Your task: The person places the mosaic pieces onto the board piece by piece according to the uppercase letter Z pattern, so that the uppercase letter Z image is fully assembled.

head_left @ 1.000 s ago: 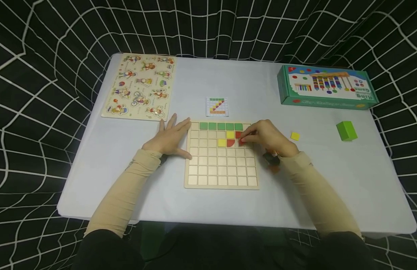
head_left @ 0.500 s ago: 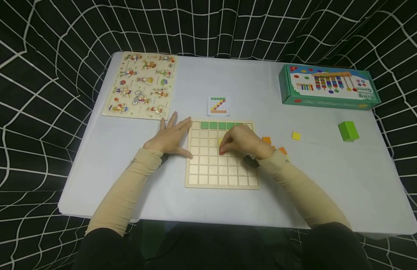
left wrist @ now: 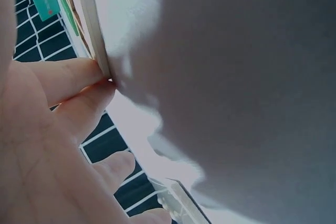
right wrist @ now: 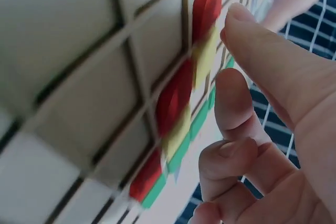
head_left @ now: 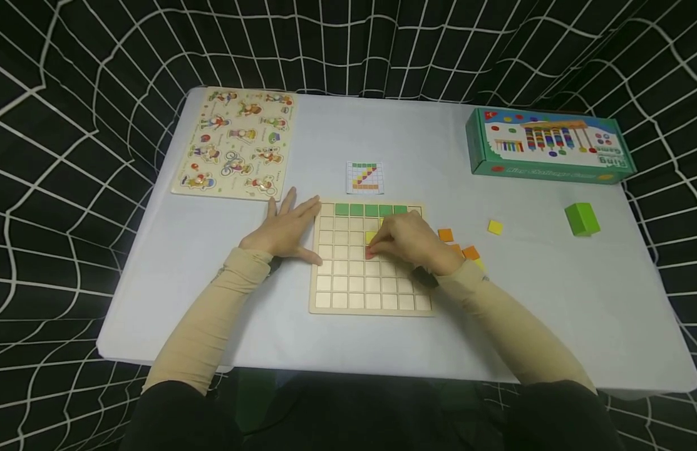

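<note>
A wooden grid board [head_left: 373, 312] lies on the table. My left hand [head_left: 283, 232] rests at its left edge, fingers spread; two fingertips touch the board's side in the left wrist view. My right hand [head_left: 407, 235] is over the board's middle, thumb and index finger at a red tile [right wrist: 207, 6] lying in a cell. The right wrist view shows a gap between these fingertips, the thumb at the tile's edge. Green tiles [head_left: 372, 210] line the top row. Yellow tiles [right wrist: 205, 59] and more red tiles [right wrist: 174, 98] step diagonally below, partly hidden by my right hand in the head view.
A small pattern card [head_left: 365, 178] lies behind the board. Loose orange tiles [head_left: 446, 235] and a yellow tile [head_left: 495, 227] are right of it. A picture puzzle [head_left: 235, 144] lies back left. A green game box [head_left: 551, 147] and green block [head_left: 582, 219] stand right.
My right hand has moved left and nearer across the board, bringing a red tile from the right side to a middle cell. The left hand has stayed at the board's edge.
</note>
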`<state>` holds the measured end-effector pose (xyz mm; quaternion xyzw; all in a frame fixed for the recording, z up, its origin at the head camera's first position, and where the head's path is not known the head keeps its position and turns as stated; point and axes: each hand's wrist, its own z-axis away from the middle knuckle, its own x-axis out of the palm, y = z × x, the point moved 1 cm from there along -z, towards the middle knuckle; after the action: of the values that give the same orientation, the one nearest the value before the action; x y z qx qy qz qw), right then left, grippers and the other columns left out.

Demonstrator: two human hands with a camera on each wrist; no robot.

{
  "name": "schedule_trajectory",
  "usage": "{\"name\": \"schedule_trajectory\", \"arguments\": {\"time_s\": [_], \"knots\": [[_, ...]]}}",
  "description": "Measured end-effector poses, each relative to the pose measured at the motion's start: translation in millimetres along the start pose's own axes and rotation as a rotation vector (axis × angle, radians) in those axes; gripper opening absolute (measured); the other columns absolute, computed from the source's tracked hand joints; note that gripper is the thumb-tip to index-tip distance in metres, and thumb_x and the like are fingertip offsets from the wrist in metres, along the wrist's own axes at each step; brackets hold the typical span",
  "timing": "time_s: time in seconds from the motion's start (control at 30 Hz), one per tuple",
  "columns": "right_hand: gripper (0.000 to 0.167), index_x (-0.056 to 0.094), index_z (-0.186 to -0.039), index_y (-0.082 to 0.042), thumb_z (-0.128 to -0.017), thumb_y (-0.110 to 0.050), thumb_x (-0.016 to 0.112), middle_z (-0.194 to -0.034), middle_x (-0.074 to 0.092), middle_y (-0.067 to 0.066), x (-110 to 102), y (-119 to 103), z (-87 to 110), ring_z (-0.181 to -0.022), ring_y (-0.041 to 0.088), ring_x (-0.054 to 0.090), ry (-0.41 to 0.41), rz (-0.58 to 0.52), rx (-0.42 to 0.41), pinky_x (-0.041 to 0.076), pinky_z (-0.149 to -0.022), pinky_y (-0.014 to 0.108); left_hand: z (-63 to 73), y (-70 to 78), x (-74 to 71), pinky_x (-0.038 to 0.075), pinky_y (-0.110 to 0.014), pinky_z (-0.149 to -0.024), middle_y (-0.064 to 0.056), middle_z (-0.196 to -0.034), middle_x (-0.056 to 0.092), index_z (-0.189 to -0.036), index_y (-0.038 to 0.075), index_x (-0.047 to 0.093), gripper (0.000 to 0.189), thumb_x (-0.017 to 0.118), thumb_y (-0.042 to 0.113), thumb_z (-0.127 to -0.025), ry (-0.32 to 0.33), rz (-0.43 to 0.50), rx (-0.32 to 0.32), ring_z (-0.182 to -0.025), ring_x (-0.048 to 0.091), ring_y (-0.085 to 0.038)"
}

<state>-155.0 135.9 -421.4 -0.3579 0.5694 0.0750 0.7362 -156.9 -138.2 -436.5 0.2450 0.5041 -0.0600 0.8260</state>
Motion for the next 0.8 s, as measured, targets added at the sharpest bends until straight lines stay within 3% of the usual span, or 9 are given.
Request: {"name": "schedule_trajectory", "arguments": {"time_s": [0.1,0.23,0.37,0.47,0.63,0.8], "knots": [[0.012,0.086,-0.090,-0.019,-0.081,-0.027,0.087,-0.083,0.078,-0.001,-6,12,8.5,-0.077,0.016,0.068,0.052,-0.011,-0.005,0.043,-0.069,0.031,0.5,0.5,-0.7,-0.005,-0.080,-0.121,-0.005,-0.177,0.005,-0.166,0.007,0.017,0.125,0.084,0.060,-0.074,-0.001,-0.004,-0.001,-0.160,-0.014,-0.048],[0.020,0.085,-0.098,-0.012,-0.082,-0.024,0.087,-0.088,0.078,0.004,-18,30,21.7,-0.079,0.019,0.066,0.084,-0.004,0.065,0.043,-0.074,0.036,1.1,0.8,-1.0,-0.005,-0.081,-0.120,-0.005,-0.177,0.006,-0.166,0.007,0.017,0.125,0.084,0.060,-0.075,0.000,-0.006,0.002,-0.160,-0.014,-0.049],[0.027,0.083,-0.105,-0.008,-0.084,-0.025,0.086,-0.094,0.078,0.010,-31,51,37.4,-0.084,0.026,0.065,0.110,0.014,0.218,0.044,-0.090,0.048,0.8,0.9,-0.4,-0.005,-0.081,-0.120,-0.006,-0.177,0.006,-0.166,0.007,0.017,0.124,0.084,0.060,-0.075,0.000,0.000,0.007,-0.160,-0.013,-0.049],[0.031,0.081,-0.110,-0.006,-0.086,-0.025,0.084,-0.096,0.076,0.013,-40,70,51.7,-0.092,0.032,0.065,0.138,0.023,0.331,0.041,-0.094,0.053,1.5,1.6,-0.4,-0.005,-0.081,-0.120,-0.006,-0.177,0.006,-0.166,0.007,0.017,0.124,0.084,0.060,-0.075,-0.002,0.003,0.004,-0.160,-0.013,-0.049],[0.037,0.078,-0.116,-0.003,-0.086,-0.024,0.083,-0.098,0.075,0.019,-51,103,79.0,-0.094,0.038,0.064,0.187,0.052,0.451,0.034,-0.081,0.048,2.1,3.0,-0.8,-0.004,-0.081,-0.120,-0.005,-0.177,0.005,-0.166,0.007,0.017,0.124,0.084,0.059,-0.075,-0.006,0.009,0.001,-0.160,-0.013,-0.049],[0.044,0.074,-0.121,-0.001,-0.088,-0.028,0.082,-0.117,0.070,0.028,-56,129,102.2,-0.112,0.049,0.060,0.181,0.065,0.568,0.035,-0.084,0.056,1.5,3.8,-1.3,-0.004,-0.081,-0.120,-0.006,-0.177,0.006,-0.165,0.006,0.017,0.124,0.084,0.059,-0.075,-0.003,0.005,0.001,-0.160,-0.011,-0.049]]}}
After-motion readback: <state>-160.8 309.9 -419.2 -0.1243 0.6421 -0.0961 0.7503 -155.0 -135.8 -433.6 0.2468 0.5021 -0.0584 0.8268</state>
